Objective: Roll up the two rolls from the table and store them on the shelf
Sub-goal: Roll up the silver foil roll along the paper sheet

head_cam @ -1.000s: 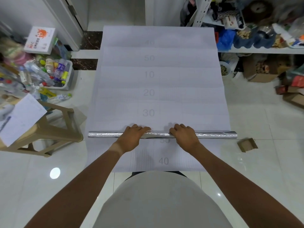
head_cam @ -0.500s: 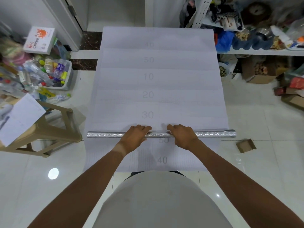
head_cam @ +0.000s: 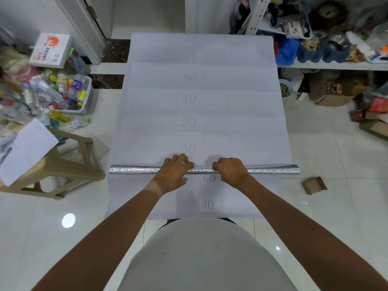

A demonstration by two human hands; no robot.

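A long white sheet (head_cam: 201, 106) printed with grey numbers lies flat in front of me, stretching away toward the far wall. Its near part is wound into a thin silver roll (head_cam: 134, 170) lying crosswise. My left hand (head_cam: 174, 175) and my right hand (head_cam: 230, 172) both rest on top of the roll's middle, fingers curled over it, a short gap apart. A second layer of white sheet with "50" and "40" lies under the roll, near my body. The shelf (head_cam: 336, 65) is at the far right, crowded with items.
A beige plastic stool (head_cam: 63, 164) with a white paper on it stands left of the sheet. Behind it is a bin of plastic bottles (head_cam: 69, 91). A small cardboard piece (head_cam: 313, 185) lies on the tile floor to the right. Boxes sit under the shelf.
Both hands have pushed the silver roll slightly away from me, closer to the printed "30". The view has tilted a little.
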